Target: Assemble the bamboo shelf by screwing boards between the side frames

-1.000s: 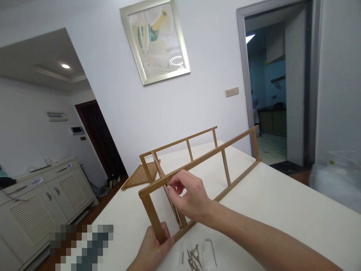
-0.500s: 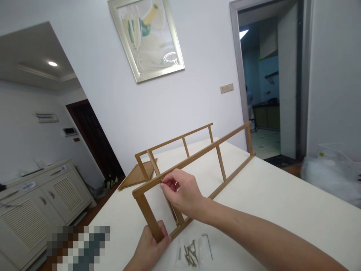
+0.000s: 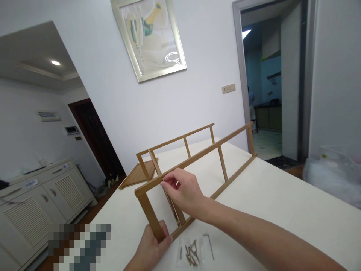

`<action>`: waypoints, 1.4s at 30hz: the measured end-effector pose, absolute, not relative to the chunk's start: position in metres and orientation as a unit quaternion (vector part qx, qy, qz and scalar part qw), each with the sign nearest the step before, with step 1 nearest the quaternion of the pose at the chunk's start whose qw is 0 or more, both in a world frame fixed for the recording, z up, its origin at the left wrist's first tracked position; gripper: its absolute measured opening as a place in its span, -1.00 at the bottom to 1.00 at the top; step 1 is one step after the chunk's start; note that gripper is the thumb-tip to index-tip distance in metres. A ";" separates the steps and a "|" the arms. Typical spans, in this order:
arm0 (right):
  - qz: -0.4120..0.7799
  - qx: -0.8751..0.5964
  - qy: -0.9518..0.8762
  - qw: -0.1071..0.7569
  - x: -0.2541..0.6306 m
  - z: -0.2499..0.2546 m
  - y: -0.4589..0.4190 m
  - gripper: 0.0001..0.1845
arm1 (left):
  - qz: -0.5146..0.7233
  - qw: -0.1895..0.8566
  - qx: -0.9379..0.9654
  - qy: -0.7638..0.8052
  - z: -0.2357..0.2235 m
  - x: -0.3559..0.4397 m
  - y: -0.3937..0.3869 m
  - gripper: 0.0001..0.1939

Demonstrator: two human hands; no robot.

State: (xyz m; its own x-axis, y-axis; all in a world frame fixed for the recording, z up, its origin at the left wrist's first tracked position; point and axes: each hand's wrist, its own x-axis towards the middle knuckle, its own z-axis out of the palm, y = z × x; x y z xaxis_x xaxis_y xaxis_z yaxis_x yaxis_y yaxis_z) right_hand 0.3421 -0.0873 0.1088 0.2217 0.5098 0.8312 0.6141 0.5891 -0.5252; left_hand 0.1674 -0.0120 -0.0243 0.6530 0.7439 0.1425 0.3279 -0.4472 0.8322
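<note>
A bamboo rack frame (image 3: 214, 148) stands on its edge on the white table (image 3: 276, 203). A second ladder-like frame (image 3: 180, 141) rises behind it, joined by a cross piece. My left hand (image 3: 152, 246) grips the near corner post of the front frame at the bottom. My right hand (image 3: 183, 190) pinches a small screw against the top rail near that corner. Several loose screws (image 3: 190, 254) and an Allen key (image 3: 210, 244) lie on a clear bag by my left hand.
A flat bamboo panel (image 3: 138, 175) lies at the table's far left edge. A crumpled clear plastic bag (image 3: 332, 175) sits at the right. White cabinets (image 3: 36, 203) stand on the left, an open doorway (image 3: 267, 82) at the back right.
The view has shifted slightly. My right hand's fingers have stayed pinched at the same spot on the top rail; my left hand keeps its hold on the corner post.
</note>
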 end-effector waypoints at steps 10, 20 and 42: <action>-0.063 -0.447 -0.634 0.628 0.343 0.105 -0.082 -0.94 | 0.259 0.413 0.808 0.330 -0.025 0.168 -0.014 -0.76; -0.064 -0.462 -0.643 0.608 0.342 0.102 -0.083 -0.85 | 0.254 0.405 0.814 0.330 -0.025 0.169 -0.013 -0.80; -0.152 -0.448 -0.659 0.584 0.342 0.101 -0.083 -0.95 | 0.255 0.405 0.813 0.331 -0.020 0.170 -0.015 -0.79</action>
